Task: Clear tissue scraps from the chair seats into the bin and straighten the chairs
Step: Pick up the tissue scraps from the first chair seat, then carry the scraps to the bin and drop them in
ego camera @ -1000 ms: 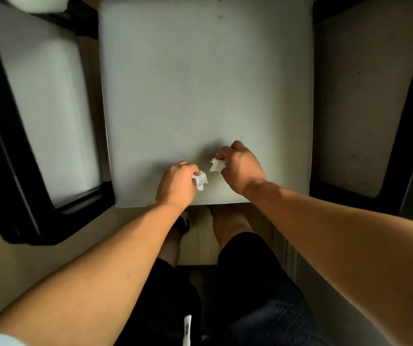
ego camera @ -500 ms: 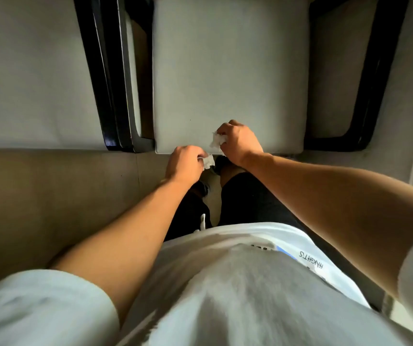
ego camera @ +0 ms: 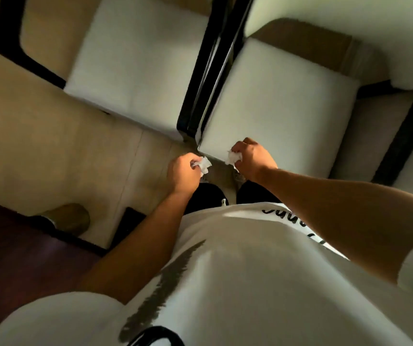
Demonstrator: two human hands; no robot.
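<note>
Scraps in both fists — left hand point(ego camera: 181, 174) curls round one tissue scrap point(ego camera: 204, 164), right hand point(ego camera: 251, 159) balls up another tissue wad point(ego camera: 232, 158), each pinched tight, probably so nothing drops on the way to the bin. Right hand sits over the near chair seat point(ego camera: 275, 103) at its 6 o'clock edge; left hangs over the floor point(ego camera: 50, 146). Second chair seat point(ego camera: 135, 68) at 11 o'clock. Bin not in view — frame blurred, fingers mostly hidden.
</note>
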